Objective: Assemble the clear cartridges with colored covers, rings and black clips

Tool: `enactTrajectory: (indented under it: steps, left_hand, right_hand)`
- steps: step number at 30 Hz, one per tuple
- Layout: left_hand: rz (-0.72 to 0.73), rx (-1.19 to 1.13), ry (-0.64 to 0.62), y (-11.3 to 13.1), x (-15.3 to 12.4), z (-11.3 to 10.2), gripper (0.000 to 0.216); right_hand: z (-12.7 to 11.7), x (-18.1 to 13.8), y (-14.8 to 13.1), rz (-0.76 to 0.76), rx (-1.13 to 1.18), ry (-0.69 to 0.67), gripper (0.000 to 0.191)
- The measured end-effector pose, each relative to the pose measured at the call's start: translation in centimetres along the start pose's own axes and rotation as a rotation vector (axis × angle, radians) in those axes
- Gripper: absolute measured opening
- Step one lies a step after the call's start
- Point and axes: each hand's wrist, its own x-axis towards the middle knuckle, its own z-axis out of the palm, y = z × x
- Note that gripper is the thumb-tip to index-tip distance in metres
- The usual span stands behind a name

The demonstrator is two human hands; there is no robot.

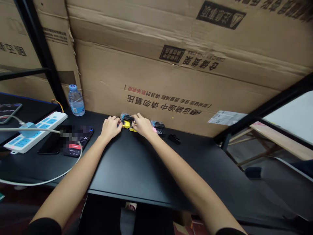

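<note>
Both arms reach across a black table [137, 166] to its far edge by a cardboard wall. My left hand [110, 126] has curled fingers touching a yellow-and-black small part [126, 123]. My right hand [143, 125] lies over a cluster of small coloured parts [157, 125], fingers bent and closed on one of them that I cannot make out. A loose black piece [174, 138] lies just right of the cluster, apart from both hands.
Large cardboard boxes [171, 65] stand behind the table. A water bottle [76, 100], a white power strip [34, 130] with plug and cable, and two phones [73, 142] are at the left. A black frame bar [264, 107] runs at the right.
</note>
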Motion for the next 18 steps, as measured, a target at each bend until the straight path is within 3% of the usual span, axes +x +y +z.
enactTrajectory:
  steps: [10, 18]
  left_hand:
    - [-0.003, -0.069, -0.028, 0.2, 0.1, 0.1, 0.046]
    - [-0.030, -0.028, -0.010, 0.2, 0.2, 0.4, 0.040]
  right_hand:
    - [-0.1, 2.2, -2.5, -0.015, -0.171, -0.089, 0.038]
    - [0.4, 3.4, -3.2, 0.008, -0.142, -0.009, 0.043]
